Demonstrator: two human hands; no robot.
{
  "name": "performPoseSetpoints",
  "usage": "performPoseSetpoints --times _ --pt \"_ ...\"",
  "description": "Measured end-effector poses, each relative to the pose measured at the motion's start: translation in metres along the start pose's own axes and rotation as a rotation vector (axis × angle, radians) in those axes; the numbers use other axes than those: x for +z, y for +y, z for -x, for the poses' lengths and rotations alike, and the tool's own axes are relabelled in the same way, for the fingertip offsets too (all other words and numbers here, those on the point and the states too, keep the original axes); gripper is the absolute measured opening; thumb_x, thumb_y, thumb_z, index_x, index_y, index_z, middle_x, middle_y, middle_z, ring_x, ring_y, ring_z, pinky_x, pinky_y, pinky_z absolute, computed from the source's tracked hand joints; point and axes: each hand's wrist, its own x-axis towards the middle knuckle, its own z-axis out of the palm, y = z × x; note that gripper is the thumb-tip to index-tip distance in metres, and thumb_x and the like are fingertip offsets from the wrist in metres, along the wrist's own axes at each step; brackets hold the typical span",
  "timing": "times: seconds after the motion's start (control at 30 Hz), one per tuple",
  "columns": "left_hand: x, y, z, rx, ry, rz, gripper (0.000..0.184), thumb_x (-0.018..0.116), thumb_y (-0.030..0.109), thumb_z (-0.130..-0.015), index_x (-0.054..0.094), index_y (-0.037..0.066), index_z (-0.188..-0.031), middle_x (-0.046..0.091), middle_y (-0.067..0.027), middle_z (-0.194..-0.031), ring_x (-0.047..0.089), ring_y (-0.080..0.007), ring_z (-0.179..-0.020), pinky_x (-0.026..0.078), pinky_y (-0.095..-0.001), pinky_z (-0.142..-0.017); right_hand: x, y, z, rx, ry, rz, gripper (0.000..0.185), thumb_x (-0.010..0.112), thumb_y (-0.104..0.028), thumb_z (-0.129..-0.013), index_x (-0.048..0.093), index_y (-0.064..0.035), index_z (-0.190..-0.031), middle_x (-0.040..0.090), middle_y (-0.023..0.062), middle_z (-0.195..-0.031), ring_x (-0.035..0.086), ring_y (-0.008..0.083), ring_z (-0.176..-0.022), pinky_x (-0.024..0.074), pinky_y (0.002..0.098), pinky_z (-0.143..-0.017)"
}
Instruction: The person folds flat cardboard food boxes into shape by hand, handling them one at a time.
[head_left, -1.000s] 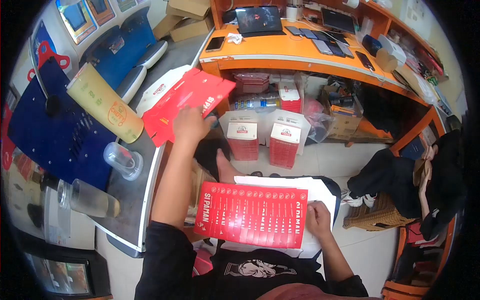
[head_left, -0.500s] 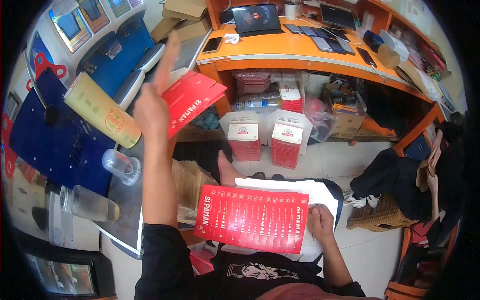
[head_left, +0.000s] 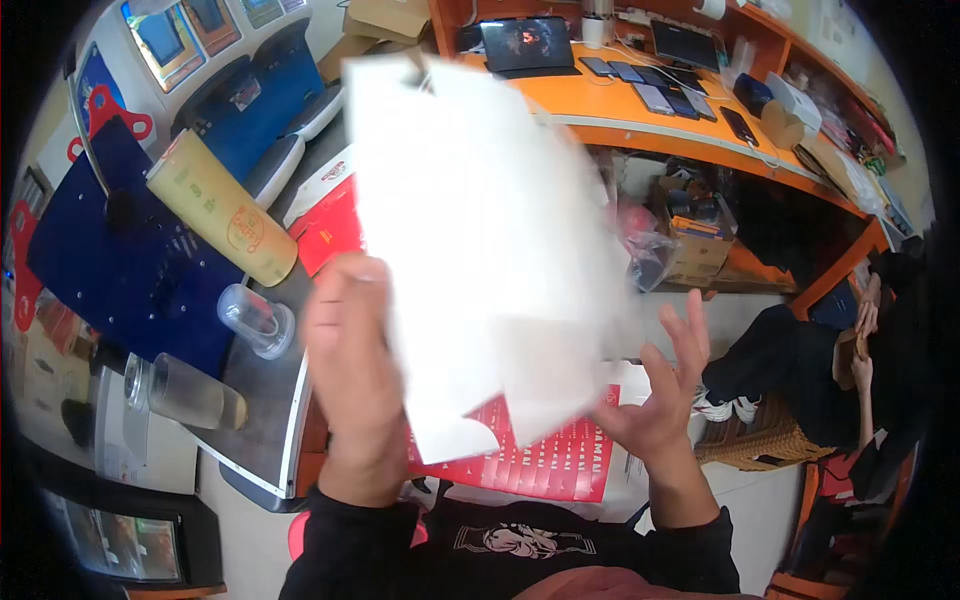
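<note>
A flat carton sheet (head_left: 480, 230), its white side showing and blurred by motion, is raised in front of me. My left hand (head_left: 350, 350) grips its left edge with the fingers closed. At the sheet's lower right my right hand (head_left: 665, 390) is open, fingers spread, the thumb side near its edge. Under the sheet, a fanned row of red cartons (head_left: 560, 470) marked SIPAMAN lies on my lap. More red card (head_left: 330, 230) rests on the grey table at the left, partly hidden by the sheet.
On the grey table (head_left: 265, 400) are a yellow cup (head_left: 225, 210), a clear plastic cup (head_left: 257, 322) and a jar (head_left: 195, 392). Phones (head_left: 655, 98) and a tablet (head_left: 525, 45) lie on the orange desk (head_left: 560, 98). A person (head_left: 780, 360) sits at the right.
My left hand has come from the pile on the table towards my lap with a sheet. My right hand has opened and risen from beside the fanned cartons.
</note>
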Motion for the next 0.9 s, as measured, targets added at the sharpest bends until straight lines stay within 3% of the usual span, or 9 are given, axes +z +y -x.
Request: performPoseSetpoints --times 0.1,0.13,0.2,0.3,0.43,0.53,0.63,0.8,0.9 --pt "-0.005 -0.037 0.005 -0.342 -0.087 0.337 0.029 0.048 0.026 -0.107 0.064 0.002 -0.107 0.067 -0.0040 -0.095 0.060 -0.0094 -0.088 0.046 -0.0246 -0.080 -0.012 0.003 -0.003 -0.023 -0.230 0.168 0.044 0.082 -0.002 -0.070 0.070 -0.0079 -0.113 0.064 0.0183 -0.122 0.061 0.0387 -0.125 0.0450 0.0561 -0.104" --pt "-0.005 -0.049 0.005 -0.332 -0.145 0.510 0.036 0.044 0.032 -0.108 0.062 0.001 -0.115 0.068 -0.0078 -0.104 0.062 -0.0134 -0.096 0.047 -0.0276 -0.087 -0.008 0.003 -0.005 -0.003 -0.134 0.083 0.036 0.076 0.001 -0.071 0.073 -0.0054 -0.106 0.069 0.0158 -0.110 0.069 0.0367 -0.109 0.0538 0.0480 -0.094" --pt "0.013 -0.057 0.008 -0.354 -0.147 0.787 0.058 0.034 0.046 -0.108 0.053 -0.002 -0.133 0.066 -0.0157 -0.123 0.063 -0.0241 -0.117 0.047 -0.0379 -0.104 -0.011 -0.001 -0.008 0.009 -0.136 0.001 0.036 0.074 0.002 -0.072 0.073 -0.0043 -0.107 0.071 0.0148 -0.105 0.071 0.0351 -0.102 0.0572 0.0428 -0.085" --pt "0.026 -0.100 0.001 -0.132 -0.190 0.827 0.067 0.040 0.054 -0.106 0.045 -0.002 -0.141 0.062 -0.0157 -0.129 0.061 -0.0257 -0.121 0.048 -0.0401 -0.104 -0.018 -0.012 -0.014 -0.065 -0.241 -0.164 0.037 0.075 0.000 -0.071 0.073 -0.0035 -0.108 0.073 0.0138 -0.100 0.073 0.0330 -0.092 0.0595 0.0391 -0.076" --pt "0.030 -0.154 0.005 -0.147 -0.060 0.772 0.077 0.037 0.064 -0.102 0.042 -0.001 -0.145 0.058 -0.0163 -0.135 0.060 -0.0270 -0.122 0.049 -0.0424 -0.104 -0.003 -0.030 -0.026 -0.082 -0.458 -0.497 0.040 0.078 -0.003 -0.073 0.072 -0.0027 -0.113 0.073 0.0144 -0.096 0.073 0.0311 -0.085 0.0596 0.0397 -0.072" --pt "0.021 -0.169 -0.005 -0.108 0.048 0.703 0.085 0.035 0.071 -0.100 0.040 0.000 -0.148 0.055 -0.0167 -0.139 0.060 -0.0279 -0.122 0.049 -0.0441 -0.104 0.014 -0.033 -0.027 0.018 -0.334 -0.490 0.058 0.081 -0.006 -0.079 0.060 -0.0028 -0.133 0.071 0.0169 -0.109 0.071 0.0333 -0.087 0.0587 0.0386 -0.067" --pt "0.012 -0.156 -0.012 -0.010 0.060 0.584 0.093 0.032 0.077 -0.098 0.038 0.001 -0.151 0.052 -0.0171 -0.144 0.060 -0.0289 -0.123 0.050 -0.0458 -0.104 0.028 -0.028 -0.041 -0.001 0.027 -0.296 0.081 0.084 -0.011 -0.079 0.042 -0.0021 -0.147 0.059 0.0218 -0.132 0.065 0.0375 -0.107 0.0569 0.0411 -0.077" --pt "-0.010 -0.134 -0.005 0.304 -0.087 0.108 0.076 0.058 0.065 -0.096 0.052 -0.001 -0.134 0.064 -0.0121 -0.127 0.065 -0.0214 -0.111 0.055 -0.0425 -0.095 0.016 -0.020 -0.055 0.151 -0.027 0.111 0.110 0.093 -0.017 -0.068 0.028 -0.0030 -0.156 0.042 0.0258 -0.150 0.050 0.0422 -0.131 0.0499 0.0475 -0.096" --pt "-0.025 -0.143 0.025 0.379 -0.273 0.071 0.045 0.063 0.037 -0.100 0.061 -0.001 -0.124 0.071 -0.0080 -0.113 0.066 -0.0178 -0.105 0.048 -0.0381 -0.102 0.013 0.002 -0.051 0.240 -0.097 -0.234 0.115 0.095 -0.020 -0.068 0.025 -0.0036 -0.157 0.040 0.0226 -0.154 0.047 0.0375 -0.139 0.0454 0.0485 -0.106"
